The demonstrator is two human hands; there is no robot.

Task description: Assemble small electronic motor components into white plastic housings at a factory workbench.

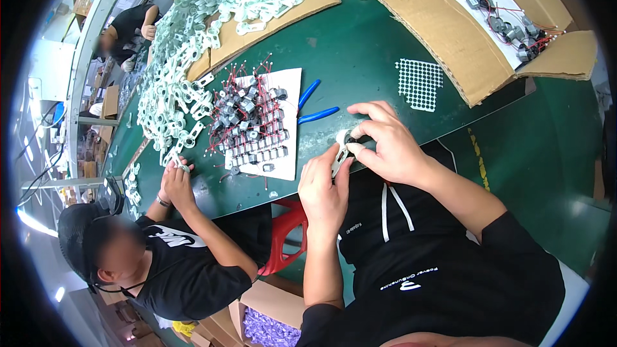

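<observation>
Small white plastic part (345, 144) mostly hidden by fingers; left hand (323, 186) and right hand (384, 144) both curled, pinching it.

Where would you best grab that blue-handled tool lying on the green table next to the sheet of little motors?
Probably by the two blue handles, which are the only part showing; the head seems tucked under the white sheet. They lie flat, splayed, pointing up and right over bare green table. Coming from that free right side, closing around both handles, looks easiest. The right hand is nearest.
</observation>
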